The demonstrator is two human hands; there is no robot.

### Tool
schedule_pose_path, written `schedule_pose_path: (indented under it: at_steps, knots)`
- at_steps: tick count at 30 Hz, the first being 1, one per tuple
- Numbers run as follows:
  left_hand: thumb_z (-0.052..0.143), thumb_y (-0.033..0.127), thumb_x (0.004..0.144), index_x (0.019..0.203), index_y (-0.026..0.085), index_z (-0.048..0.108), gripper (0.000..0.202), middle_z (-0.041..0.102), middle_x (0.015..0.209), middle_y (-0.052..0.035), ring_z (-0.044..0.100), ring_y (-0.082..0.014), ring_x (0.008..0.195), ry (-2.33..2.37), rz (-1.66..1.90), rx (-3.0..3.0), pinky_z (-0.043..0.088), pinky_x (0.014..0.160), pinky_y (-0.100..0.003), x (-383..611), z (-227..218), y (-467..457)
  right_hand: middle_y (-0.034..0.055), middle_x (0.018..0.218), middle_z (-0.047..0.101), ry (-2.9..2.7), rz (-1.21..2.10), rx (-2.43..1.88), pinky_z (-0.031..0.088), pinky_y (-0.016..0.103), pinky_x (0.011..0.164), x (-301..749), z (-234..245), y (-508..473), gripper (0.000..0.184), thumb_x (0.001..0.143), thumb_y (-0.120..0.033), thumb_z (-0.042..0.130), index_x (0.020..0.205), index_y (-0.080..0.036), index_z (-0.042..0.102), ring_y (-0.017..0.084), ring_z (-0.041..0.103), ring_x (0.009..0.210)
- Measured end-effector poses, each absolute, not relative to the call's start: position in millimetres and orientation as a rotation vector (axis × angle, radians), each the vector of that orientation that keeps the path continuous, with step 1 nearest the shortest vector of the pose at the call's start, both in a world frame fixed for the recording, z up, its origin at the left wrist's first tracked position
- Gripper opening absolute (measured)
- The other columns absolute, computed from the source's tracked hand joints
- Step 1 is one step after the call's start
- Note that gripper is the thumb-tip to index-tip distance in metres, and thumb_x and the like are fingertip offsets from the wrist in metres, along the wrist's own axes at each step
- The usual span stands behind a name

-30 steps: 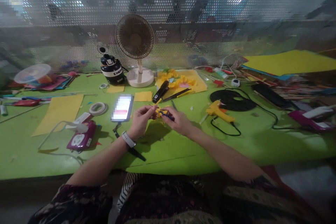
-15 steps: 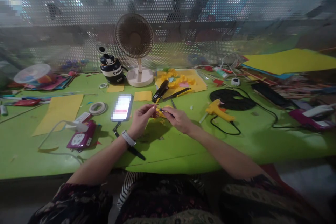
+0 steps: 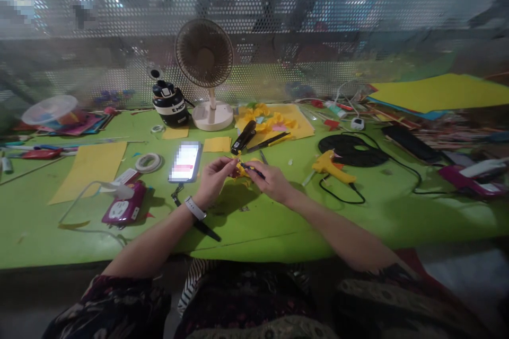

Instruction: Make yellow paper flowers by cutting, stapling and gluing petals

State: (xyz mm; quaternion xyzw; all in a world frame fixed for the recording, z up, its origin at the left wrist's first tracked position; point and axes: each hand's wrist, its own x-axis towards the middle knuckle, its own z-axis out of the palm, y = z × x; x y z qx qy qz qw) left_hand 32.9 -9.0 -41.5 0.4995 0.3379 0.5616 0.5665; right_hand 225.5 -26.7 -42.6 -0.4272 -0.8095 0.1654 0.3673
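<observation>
My left hand [image 3: 215,176] pinches a small piece of yellow paper [image 3: 239,170] between thumb and fingertips, low over the green table. In my right hand [image 3: 274,183] is a slim dark pen-like tool [image 3: 251,168], whose tip meets the paper at my left fingertips. Its exact kind is too small to make out. More yellow paper with cut edges shows just under the fingers, partly hidden by them. Directly beyond the hands lies a black stapler [image 3: 243,139], with scissors [image 3: 269,141] beside it.
A phone [image 3: 184,162], tape roll [image 3: 148,163] and purple power strip [image 3: 125,205] lie to the left. To the right are a yellow glue gun [image 3: 333,167] and a black round mat [image 3: 352,149]. A fan [image 3: 212,115] and bottle [image 3: 170,108] stand behind, near yellow paper flowers [image 3: 260,119].
The yellow strip that stuck up above my left fingertips now shows shorter. The dark tool has shifted slightly at the paper; both hands stay in nearly the same place.
</observation>
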Motion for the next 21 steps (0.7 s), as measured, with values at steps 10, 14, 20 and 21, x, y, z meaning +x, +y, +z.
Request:
schedule_pose_path:
  at_steps: [10, 14, 20, 21]
  knots:
    - [0.085, 0.041, 0.071, 0.083, 0.016, 0.077, 0.029, 0.072, 0.068, -0.0023, 0.063, -0.0094, 0.057, 0.781, 1.254, 1.119, 0.052, 0.059, -0.023, 33.6, -44.6, -8.1, 0.0094, 0.114, 0.074, -2.060, 0.580, -1.009, 0.056, 0.033, 0.084, 228.0, -40.1, -22.5, 0.033, 0.102, -0.036, 0.046, 0.118, -0.019, 0.068, 0.020, 0.071, 0.099]
    - [0.088, 0.041, 0.067, 0.081, 0.016, 0.077, 0.031, 0.071, 0.067, -0.0019, 0.062, -0.0090, 0.056, 0.782, 1.253, 1.078, 0.051, 0.057, -0.022, 34.3, -43.3, -8.1, 0.0106, 0.113, 0.074, -2.085, 0.559, -1.013, 0.056, 0.034, 0.082, 227.6, -41.8, -22.4, 0.033, 0.101, -0.038, 0.046, 0.119, -0.018, 0.066, 0.021, 0.071, 0.096]
    - [0.085, 0.039, 0.072, 0.073, 0.015, 0.075, 0.025, 0.069, 0.065, -0.0015, 0.060, -0.0083, 0.056, 0.795, 1.294, 1.151, 0.050, 0.057, -0.021, 32.9, -42.7, -8.3, 0.0103, 0.116, 0.073, -2.096, 0.453, -1.074, 0.055, 0.036, 0.086, 226.1, -43.0, -26.3, 0.031, 0.100, -0.037, 0.051, 0.123, -0.021, 0.063, 0.023, 0.071, 0.098]
    - [0.085, 0.039, 0.072, 0.075, 0.016, 0.075, 0.026, 0.070, 0.066, -0.0018, 0.061, -0.0088, 0.057, 0.794, 1.297, 1.155, 0.051, 0.058, -0.022, 32.7, -43.3, -8.2, 0.0099, 0.114, 0.074, -2.092, 0.451, -1.087, 0.055, 0.035, 0.085, 226.1, -42.9, -26.6, 0.031, 0.101, -0.036, 0.048, 0.123, -0.021, 0.063, 0.022, 0.071, 0.097]
